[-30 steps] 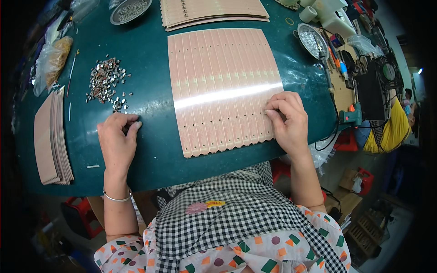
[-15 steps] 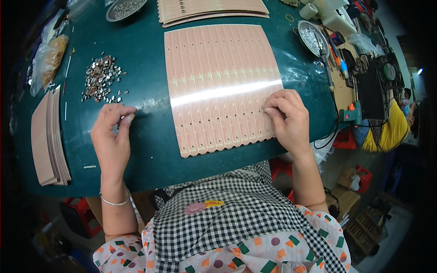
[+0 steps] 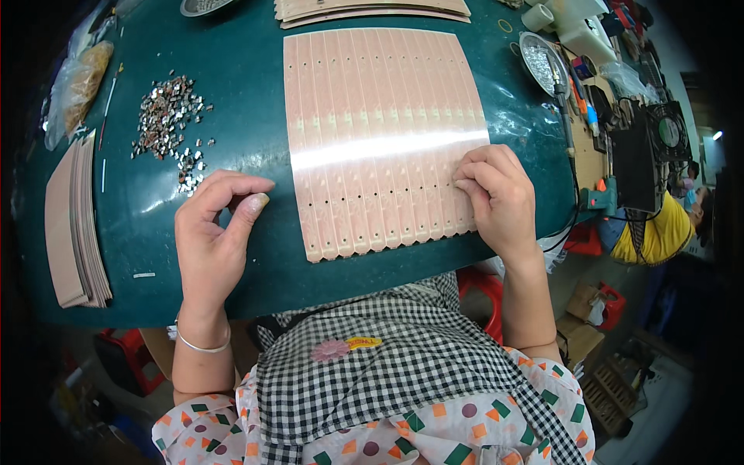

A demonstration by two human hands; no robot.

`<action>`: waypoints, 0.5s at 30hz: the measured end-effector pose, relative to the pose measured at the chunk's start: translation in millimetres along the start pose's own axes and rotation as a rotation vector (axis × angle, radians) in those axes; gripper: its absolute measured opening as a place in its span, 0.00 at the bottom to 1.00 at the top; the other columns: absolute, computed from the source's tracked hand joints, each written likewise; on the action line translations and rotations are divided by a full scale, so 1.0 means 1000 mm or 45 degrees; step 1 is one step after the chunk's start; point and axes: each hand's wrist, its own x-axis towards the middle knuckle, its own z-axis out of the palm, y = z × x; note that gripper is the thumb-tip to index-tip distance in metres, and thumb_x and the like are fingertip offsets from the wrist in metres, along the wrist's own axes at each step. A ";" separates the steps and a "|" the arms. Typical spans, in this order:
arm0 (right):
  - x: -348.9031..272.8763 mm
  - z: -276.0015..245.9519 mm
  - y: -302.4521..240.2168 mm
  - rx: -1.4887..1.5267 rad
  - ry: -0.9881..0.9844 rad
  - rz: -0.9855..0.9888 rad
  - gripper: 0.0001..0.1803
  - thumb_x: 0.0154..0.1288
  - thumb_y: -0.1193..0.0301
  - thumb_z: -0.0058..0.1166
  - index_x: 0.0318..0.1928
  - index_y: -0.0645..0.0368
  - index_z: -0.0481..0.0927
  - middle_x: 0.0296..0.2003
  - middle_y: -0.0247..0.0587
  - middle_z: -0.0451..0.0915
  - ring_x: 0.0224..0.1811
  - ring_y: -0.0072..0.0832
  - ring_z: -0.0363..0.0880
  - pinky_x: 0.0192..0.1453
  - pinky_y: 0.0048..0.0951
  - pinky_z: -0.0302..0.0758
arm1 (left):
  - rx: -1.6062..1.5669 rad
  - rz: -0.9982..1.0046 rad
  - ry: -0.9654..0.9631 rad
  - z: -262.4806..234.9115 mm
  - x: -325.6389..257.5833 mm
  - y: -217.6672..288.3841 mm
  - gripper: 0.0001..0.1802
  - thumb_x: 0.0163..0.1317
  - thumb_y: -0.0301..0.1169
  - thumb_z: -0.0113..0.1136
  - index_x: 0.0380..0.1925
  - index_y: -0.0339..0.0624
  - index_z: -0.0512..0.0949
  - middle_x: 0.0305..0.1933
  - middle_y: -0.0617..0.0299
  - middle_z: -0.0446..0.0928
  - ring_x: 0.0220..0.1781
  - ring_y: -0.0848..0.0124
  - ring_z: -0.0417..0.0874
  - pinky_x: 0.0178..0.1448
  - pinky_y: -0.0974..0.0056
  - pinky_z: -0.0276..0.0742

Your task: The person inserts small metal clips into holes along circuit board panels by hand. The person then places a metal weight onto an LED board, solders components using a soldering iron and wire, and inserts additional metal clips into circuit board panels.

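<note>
A flat pink panel [image 3: 372,93] of side-by-side strips, dotted with small dark holes and crossed by a bright band of glare, lies in front of me. My left hand [image 3: 225,221] hovers just left of it, thumb and index finger pinched together; whatever they hold is too small to make out. Over the panel's right edge, my right hand [image 3: 496,194] has its thumb and fingertips closed in a pinch, with their contents hidden. A loose pile of small shiny metal pieces [image 3: 167,112] lies beyond my left hand, some close to its knuckles.
Stacked pinkish strips [image 3: 66,232] stand at the left edge, near a plastic bag [image 3: 81,89]. More panels [image 3: 372,9] lie at the back. On the right are a metal dish [image 3: 539,66], a soldering-iron-like tool [image 3: 563,116] and a small fan [image 3: 668,132].
My left hand has moved right, away from the metal pieces and closer to the panel, still pinched. My right hand stays at the panel's right edge. The whole view has shifted slightly.
</note>
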 end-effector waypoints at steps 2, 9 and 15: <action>-0.001 0.003 -0.001 -0.019 0.005 -0.006 0.07 0.47 0.82 0.63 0.29 0.62 0.81 0.32 0.40 0.79 0.38 0.39 0.79 0.42 0.36 0.76 | -0.108 -0.062 -0.017 0.002 -0.002 0.000 0.06 0.61 0.19 0.62 0.38 0.32 0.83 0.36 0.59 0.82 0.37 0.74 0.80 0.44 0.71 0.75; -0.003 0.002 -0.007 -0.072 0.062 -0.006 0.08 0.47 0.82 0.65 0.31 0.62 0.82 0.33 0.40 0.80 0.38 0.38 0.79 0.41 0.35 0.77 | -0.986 -0.371 -0.190 0.015 -0.005 0.014 0.07 0.65 0.20 0.62 0.42 0.30 0.81 0.39 0.56 0.84 0.38 0.76 0.82 0.44 0.72 0.79; 0.010 -0.007 -0.040 0.287 0.187 0.077 0.10 0.50 0.82 0.66 0.36 0.62 0.84 0.37 0.43 0.82 0.40 0.36 0.81 0.43 0.32 0.77 | -1.352 -0.664 -0.329 0.040 -0.005 0.032 0.07 0.65 0.24 0.62 0.42 0.34 0.80 0.39 0.59 0.81 0.34 0.76 0.75 0.41 0.72 0.73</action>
